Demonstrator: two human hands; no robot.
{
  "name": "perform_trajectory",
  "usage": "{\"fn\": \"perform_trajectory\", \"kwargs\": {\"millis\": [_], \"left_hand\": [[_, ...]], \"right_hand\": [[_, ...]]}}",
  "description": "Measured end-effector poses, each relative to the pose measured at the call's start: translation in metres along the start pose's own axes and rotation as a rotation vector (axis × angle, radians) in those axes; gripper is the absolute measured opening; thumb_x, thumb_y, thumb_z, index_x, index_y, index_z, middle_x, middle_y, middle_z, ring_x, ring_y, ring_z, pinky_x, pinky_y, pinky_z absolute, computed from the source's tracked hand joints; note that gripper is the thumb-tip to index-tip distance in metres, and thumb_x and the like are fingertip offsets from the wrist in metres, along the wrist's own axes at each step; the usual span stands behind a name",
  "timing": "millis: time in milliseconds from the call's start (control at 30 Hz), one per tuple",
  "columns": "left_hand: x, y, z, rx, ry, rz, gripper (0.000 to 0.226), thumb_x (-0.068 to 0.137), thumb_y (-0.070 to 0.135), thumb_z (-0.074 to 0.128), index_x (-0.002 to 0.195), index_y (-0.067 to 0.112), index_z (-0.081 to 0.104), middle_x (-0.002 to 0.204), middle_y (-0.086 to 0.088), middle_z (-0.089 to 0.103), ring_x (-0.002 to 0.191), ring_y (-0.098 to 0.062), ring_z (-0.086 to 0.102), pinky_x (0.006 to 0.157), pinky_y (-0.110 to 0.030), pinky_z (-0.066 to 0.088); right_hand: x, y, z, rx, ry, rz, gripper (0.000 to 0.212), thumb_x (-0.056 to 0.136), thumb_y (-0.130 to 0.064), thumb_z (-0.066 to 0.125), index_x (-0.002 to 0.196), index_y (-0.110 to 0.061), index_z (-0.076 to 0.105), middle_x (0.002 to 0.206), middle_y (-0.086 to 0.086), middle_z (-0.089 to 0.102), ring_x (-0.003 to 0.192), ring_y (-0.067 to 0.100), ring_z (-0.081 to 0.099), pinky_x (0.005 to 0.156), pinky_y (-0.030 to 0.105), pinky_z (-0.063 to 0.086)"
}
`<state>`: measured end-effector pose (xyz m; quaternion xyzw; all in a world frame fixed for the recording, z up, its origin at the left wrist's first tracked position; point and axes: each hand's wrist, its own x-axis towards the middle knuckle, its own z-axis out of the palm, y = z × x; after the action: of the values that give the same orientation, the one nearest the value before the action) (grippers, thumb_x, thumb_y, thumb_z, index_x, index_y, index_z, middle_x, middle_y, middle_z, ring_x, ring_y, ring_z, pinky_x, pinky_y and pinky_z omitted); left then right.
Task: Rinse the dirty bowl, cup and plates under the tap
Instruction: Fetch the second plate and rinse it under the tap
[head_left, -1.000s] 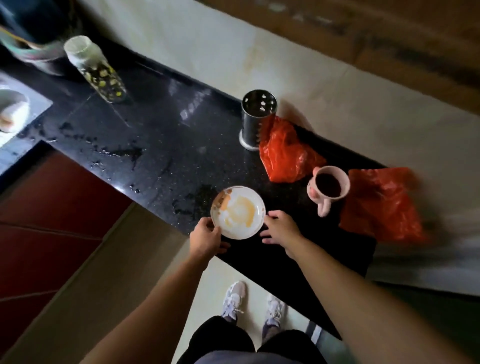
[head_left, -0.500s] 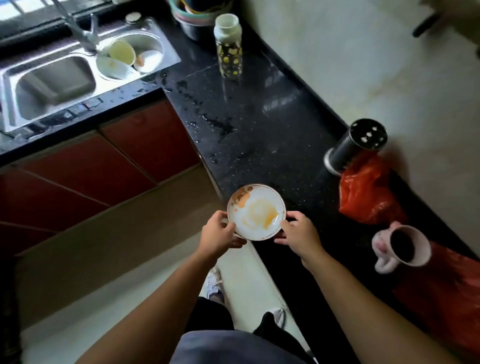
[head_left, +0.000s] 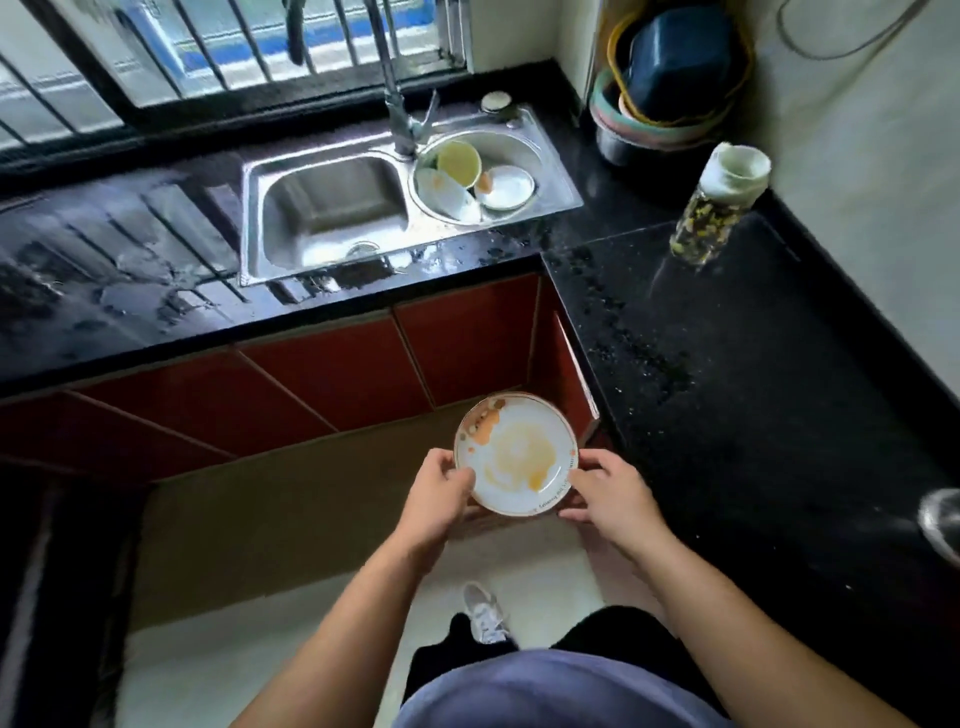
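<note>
Black stone table (head_left: 727, 364) ran in an L round the kitchen corner, and the dirty plate (head_left: 517, 452) no longer sat on it. A second before, the plate had lain flat near the table's edge with a hand at either side. Half a second before, it had been raised at that edge. Now it hung level in the air, clear of the table, over the floor in front of the red cupboard doors (head_left: 337, 384). The view had swung too, away from the cup and red bags, which were out of sight, and onto the sink (head_left: 249, 223) and tap (head_left: 397, 114), both well apart from the plate. As I judged it, the pick-up was done and the carry to the tap was under way. Rinsing of this plate had not begun, and orange smears covered its middle and upper left rim.

The left hand (head_left: 434, 493) gripped the plate's left rim, thumb laid over the top edge, fingers curled beneath and mostly hidden. The right hand (head_left: 613, 499) held the right rim in the same way, thumb at the edge and fingers tucked under. Each grip was closed on the plate.

Farther off, the sink's round basin held a yellow-green bowl (head_left: 458, 163) and white dishes (head_left: 506, 186), lying near the tap. A patterned bottle (head_left: 719, 208) stood on the table's far stretch, with stacked tubs (head_left: 670, 83) in the corner behind it.
</note>
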<state>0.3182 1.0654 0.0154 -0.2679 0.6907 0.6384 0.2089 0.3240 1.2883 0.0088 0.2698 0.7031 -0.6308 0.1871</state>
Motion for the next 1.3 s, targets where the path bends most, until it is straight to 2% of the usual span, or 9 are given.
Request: {"fn": "perform_trajectory", "kwargs": {"millis": [200,300,400,567,667,867,1000,1167,1300], "left_hand": [[0.068,0.044,-0.051,-0.099,-0.035,-0.013,0.037,0.092,0.004,0.050,0.111,0.030,0.067,0.112,-0.002,0.079,0.093,-0.014,0.080,0.069,-0.033,0.066],[0.109,0.067,-0.062,-0.116,-0.020,-0.041,0.039,0.092,0.007,0.051,0.114,0.035,0.068,0.114,0.000,0.080,0.103,-0.020,0.078,0.083,-0.044,0.067],[0.154,0.098,-0.073,-0.161,-0.010,-0.057,0.040,0.095,0.005,0.050,0.121,0.031,0.066,0.118,-0.004,0.079,0.106,-0.023,0.078,0.076,-0.037,0.066],[0.228,0.163,-0.087,-0.234,0.058,-0.031,0.039,0.095,0.004,0.054,0.122,0.029,0.067,0.117,-0.003,0.079,0.102,-0.021,0.079,0.071,-0.036,0.066],[0.263,0.199,-0.102,-0.285,0.126,-0.051,0.039,0.093,0.005,0.055,0.122,0.028,0.070,0.114,-0.005,0.080,0.106,-0.028,0.077,0.072,-0.040,0.066],[0.343,0.266,-0.136,-0.420,0.230,-0.010,0.031,0.105,0.012,0.054,0.120,0.029,0.075,0.122,-0.008,0.077,0.115,-0.034,0.072,0.074,-0.044,0.065],[0.398,0.301,-0.162,-0.434,0.239,0.000,0.027,0.105,0.016,0.054,0.122,0.026,0.073,0.121,-0.003,0.078,0.114,-0.026,0.073,0.075,-0.039,0.066],[0.463,0.327,-0.195,-0.424,0.201,-0.009,0.034,0.098,0.014,0.050,0.107,0.032,0.078,0.107,-0.001,0.081,0.100,-0.027,0.076,0.073,-0.038,0.066],[0.497,0.341,-0.214,-0.415,0.155,-0.015,0.037,0.086,0.021,0.053,0.109,0.034,0.078,0.106,-0.003,0.081,0.087,-0.018,0.079,0.070,-0.037,0.065]], "right_hand": [[0.065,-0.067,0.059,-0.075,-0.055,-0.035,0.021,0.095,-0.015,0.063,0.115,-0.019,0.068,0.057,-0.011,0.062,0.066,0.009,0.066,0.061,0.031,0.063],[0.104,-0.100,0.078,-0.082,-0.058,-0.055,0.018,0.093,-0.021,0.064,0.108,-0.029,0.072,0.064,-0.011,0.069,0.072,0.007,0.069,0.062,0.031,0.063],[0.150,-0.136,0.099,-0.089,-0.081,-0.061,0.017,0.093,-0.021,0.064,0.102,-0.033,0.072,0.079,-0.004,0.076,0.075,0.008,0.073,0.061,0.029,0.063],[0.238,-0.203,0.136,-0.154,-0.099,-0.091,0.017,0.092,-0.019,0.067,0.106,-0.027,0.072,0.073,-0.002,0.076,0.073,0.010,0.076,0.065,0.035,0.066],[0.281,-0.243,0.157,-0.208,-0.167,-0.086,0.017,0.094,-0.020,0.067,0.109,-0.025,0.072,0.075,-0.005,0.075,0.069,0.006,0.075,0.066,0.037,0.066],[0.377,-0.337,0.191,-0.238,-0.426,-0.039,0.020,0.099,-0.026,0.062,0.118,-0.028,0.067,0.099,0.007,0.077,0.080,0.019,0.077,0.067,0.037,0.064],[0.461,-0.403,0.213,-0.146,-0.220,-0.033,0.020,0.102,-0.017,0.052,0.119,-0.013,0.062,0.097,0.017,0.075,0.072,0.024,0.070,0.061,0.038,0.059],[0.558,-0.487,0.244,-0.153,-0.015,-0.061,0.018,0.094,-0.036,0.056,0.096,-0.020,0.061,0.105,0.017,0.071,0.075,0.025,0.073,0.053,0.034,0.060],[0.621,-0.532,0.278,-0.266,0.036,0.041,0.046,0.089,-0.054,0.056,0.104,-0.011,0.060,0.098,0.014,0.067,0.073,0.032,0.075,0.062,0.049,0.064]]}}
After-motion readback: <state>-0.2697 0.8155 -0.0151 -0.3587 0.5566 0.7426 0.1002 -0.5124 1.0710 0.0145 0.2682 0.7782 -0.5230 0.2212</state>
